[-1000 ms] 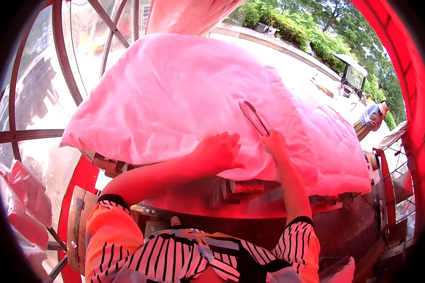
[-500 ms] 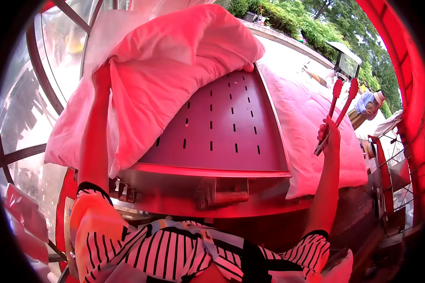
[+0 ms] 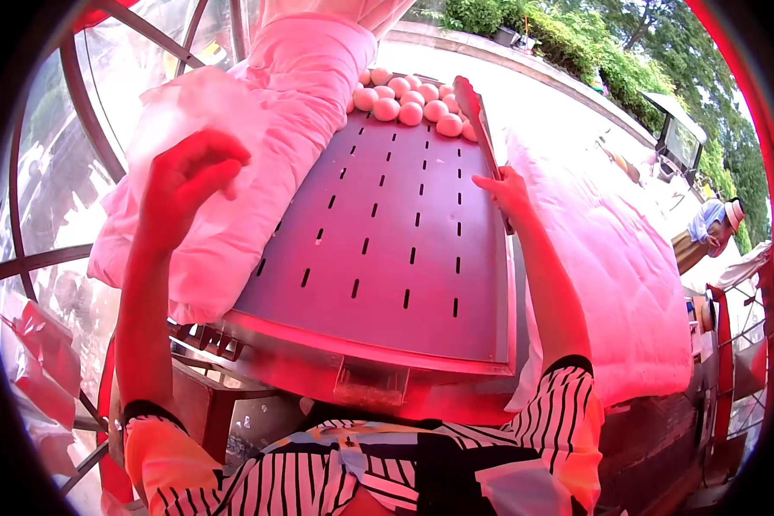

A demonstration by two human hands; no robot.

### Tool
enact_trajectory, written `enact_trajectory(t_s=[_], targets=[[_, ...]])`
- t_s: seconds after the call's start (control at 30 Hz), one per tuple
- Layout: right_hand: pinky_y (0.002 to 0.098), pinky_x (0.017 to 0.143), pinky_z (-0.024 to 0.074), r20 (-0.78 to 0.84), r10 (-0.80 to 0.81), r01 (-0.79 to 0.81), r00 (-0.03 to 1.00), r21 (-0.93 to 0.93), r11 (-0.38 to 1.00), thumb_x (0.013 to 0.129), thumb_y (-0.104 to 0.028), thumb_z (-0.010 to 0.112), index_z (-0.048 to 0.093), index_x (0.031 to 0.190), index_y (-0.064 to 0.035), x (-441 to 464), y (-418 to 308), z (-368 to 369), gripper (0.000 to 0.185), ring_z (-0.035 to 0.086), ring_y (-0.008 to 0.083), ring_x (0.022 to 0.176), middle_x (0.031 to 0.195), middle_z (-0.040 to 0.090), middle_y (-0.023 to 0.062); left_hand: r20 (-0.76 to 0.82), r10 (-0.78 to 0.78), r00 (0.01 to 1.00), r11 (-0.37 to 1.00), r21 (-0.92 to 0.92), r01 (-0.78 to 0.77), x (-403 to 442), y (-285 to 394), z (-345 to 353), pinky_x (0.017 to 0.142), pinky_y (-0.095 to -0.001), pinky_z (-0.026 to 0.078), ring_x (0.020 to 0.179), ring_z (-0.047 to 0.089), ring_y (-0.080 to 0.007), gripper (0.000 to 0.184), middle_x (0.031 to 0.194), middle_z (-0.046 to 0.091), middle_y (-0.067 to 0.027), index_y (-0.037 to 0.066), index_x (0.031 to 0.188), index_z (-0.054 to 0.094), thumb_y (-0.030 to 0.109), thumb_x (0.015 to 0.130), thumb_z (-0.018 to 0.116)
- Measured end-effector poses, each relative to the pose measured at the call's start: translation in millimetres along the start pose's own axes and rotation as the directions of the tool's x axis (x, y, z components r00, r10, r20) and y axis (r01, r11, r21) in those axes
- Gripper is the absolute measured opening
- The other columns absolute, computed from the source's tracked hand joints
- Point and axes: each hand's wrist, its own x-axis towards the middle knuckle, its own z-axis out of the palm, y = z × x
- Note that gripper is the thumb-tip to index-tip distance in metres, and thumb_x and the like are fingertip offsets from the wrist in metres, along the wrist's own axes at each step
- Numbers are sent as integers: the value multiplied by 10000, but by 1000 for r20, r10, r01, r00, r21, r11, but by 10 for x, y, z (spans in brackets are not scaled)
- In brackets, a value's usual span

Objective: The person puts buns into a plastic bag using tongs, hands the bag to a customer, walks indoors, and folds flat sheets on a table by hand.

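"Near end?"
"One smooth slotted tray [image 3: 378, 249], rim straight, its middle giving open room. Left hand [image 3: 187, 179]: fingers loosely curled, nothing seen gripped. Right hand [image 3: 511, 191]: pinching one pair of slim tongs [image 3: 482, 125] over the right edge"
"Sides?"
"Two soft, creased quilts: bunched left [image 3: 292, 95], spread right [image 3: 602, 267]"
"Far end?"
"Smooth round balls [image 3: 410, 113], at least fifteen, beside the tongs"

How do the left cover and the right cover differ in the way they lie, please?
The left cover is bunched up over the left side of the slotted tray, while the right cover lies spread out on the tray's right. The left cover has thick, rounded folds; the right cover shows shallower ripples. Both look pink and padded.
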Motion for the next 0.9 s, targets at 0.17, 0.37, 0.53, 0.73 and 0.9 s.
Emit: enact_trajectory(t_s=[0.17, 0.37, 0.53, 0.73, 0.9], targets=[[211, 505, 380, 174, -283, 96, 943, 672, 735, 749, -255, 722, 478, 941, -39, -350, -820, 495, 378, 488, 80, 632, 819, 523, 46, 33, 108, 994, 983, -155, -102, 589, 12, 574, 647, -217, 455, 646, 509, -83, 509, 1177, 544, -60, 37, 1283, 458, -29, 783, 529], [261, 612, 427, 11, -309, 260, 951, 514, 817, 660, -300, 792, 439, 1011, -11, -527, -1064, 654, 575, 505, 126, 719, 882, 535, 69, -21, 169, 985, 976, 141, -164, 793, -598, 703, 561, -211, 460, 604, 487, -67, 708, 1397, 380, -65, 84, 1387, 328, -45, 727, 550], [324, 653, 439, 12, -318, 313, 948, 142, 939, 635, -249, 799, 447, 932, -21, -297, -780, 925, 514, 516, 171, 727, 840, 529, 84, 21, 69, 997, 993, 99, -71, 786, -494, 991, 617, -261, 491, 690, 588, -149, 618, 1313, 463, -101, 54, 1284, 475, -87, 684, 516], [362, 688, 484, -161, -52, 5, 986, -281, 960, 603, -388, 785, 484, 982, -1, 847, 138, -17, 620, 632, 266, 811, 860, 629, 169, 240, 16, 971, 840, 523, -143, 348, -1089, 1164, 789, -320, 484, 948, 605, -292, 394, 1082, 597, -171, -2, 963, 659, -86, 624, 477], [407, 806, 488, -140, -63, -61, 988, -737, 673, 604, -334, 816, 481, 1072, -27, 1673, 778, -517, 652, 543, 291, 1055, 1087, 584, 124, 172, -455, 874, 851, 372, 370, 593, -718, 1554, 659, -285, 494, 748, 619, -183, 465, 1100, 592, -152, 4, 1121, 595, -54, 678, 467]])
